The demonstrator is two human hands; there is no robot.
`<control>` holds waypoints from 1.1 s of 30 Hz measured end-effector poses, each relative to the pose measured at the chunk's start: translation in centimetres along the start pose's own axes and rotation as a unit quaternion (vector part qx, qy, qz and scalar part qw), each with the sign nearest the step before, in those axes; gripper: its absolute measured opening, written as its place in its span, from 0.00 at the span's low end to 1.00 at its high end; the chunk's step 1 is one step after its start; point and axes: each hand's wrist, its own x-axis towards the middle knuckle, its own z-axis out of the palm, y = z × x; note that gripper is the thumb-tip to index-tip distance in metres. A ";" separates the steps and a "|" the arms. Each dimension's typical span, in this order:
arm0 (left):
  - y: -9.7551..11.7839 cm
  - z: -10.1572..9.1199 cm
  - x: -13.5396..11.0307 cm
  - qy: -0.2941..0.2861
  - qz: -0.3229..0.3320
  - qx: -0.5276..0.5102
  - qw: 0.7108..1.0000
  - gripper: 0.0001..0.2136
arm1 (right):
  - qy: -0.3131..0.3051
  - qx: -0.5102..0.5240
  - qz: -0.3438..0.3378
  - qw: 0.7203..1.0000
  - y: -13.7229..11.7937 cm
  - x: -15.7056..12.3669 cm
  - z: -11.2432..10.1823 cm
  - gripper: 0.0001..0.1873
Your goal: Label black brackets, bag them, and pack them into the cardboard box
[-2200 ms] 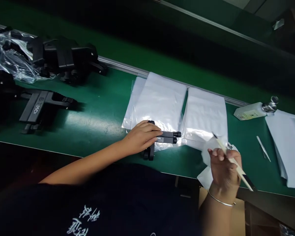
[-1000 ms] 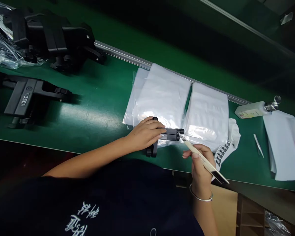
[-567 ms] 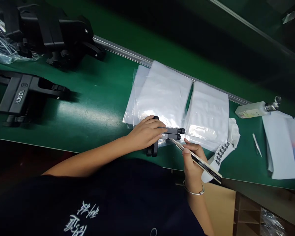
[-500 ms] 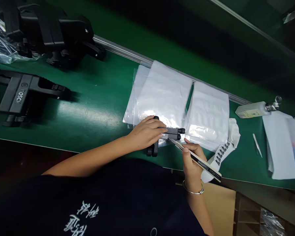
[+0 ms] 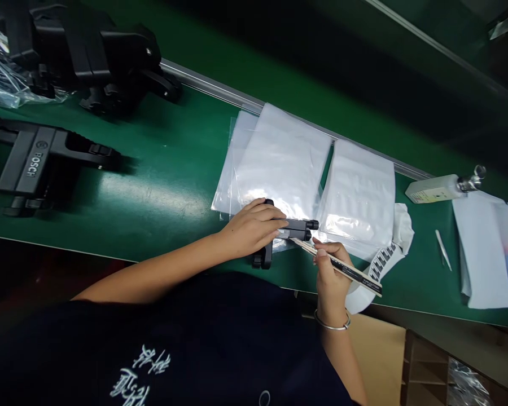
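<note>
My left hand (image 5: 252, 231) lies over a black plastic bracket (image 5: 294, 225) with two knobs at its right end, fingers bent round its body and pressing it down. Part of the bracket is hidden under that palm. A small pale label shows on it beside the fingertips. My right hand (image 5: 332, 270) grips a slim cream-and-black utility knife (image 5: 355, 275), whose narrow tip reaches the bracket's lower edge by the label. Whether the tip touches the label, I cannot tell. Below the bracket lie clear plastic bags (image 5: 279, 163).
A second stack of bags (image 5: 359, 186) is on the right, beside a label roll strip (image 5: 381, 262). Further right are a bottle (image 5: 434, 189), white tweezers (image 5: 443, 250) and papers (image 5: 482, 254). At left stand a BOSCH bracket (image 5: 34, 160) and more black brackets (image 5: 88, 51).
My right hand has shifted slightly and tilted the utility knife flatter, its rear end rising a little. My left hand and the bracket have stayed where they were.
</note>
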 end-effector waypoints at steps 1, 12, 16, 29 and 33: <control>0.1 0.0 0.0 0.000 0.000 0.005 1.000 0.12 | 0.002 0.022 0.003 1.000 0.1 0.1 0.1 0.05; 3.2 1.2 1.1 -0.008 -0.079 0.110 0.991 0.07 | 0.006 0.045 -0.005 0.999 -0.1 0.0 0.4 0.07; 3.2 1.7 0.9 0.013 -0.047 0.114 0.992 0.08 | 0.206 -0.129 -0.079 0.967 1.8 2.5 -6.4 0.10; 2.6 2.2 0.1 0.134 0.024 0.142 0.981 0.07 | 0.077 -0.226 -0.125 0.963 2.0 4.2 -8.4 0.08; 2.7 2.2 -0.1 0.128 0.034 0.148 0.980 0.07 | -0.141 -0.158 -0.127 0.969 -1.1 2.6 1.8 0.09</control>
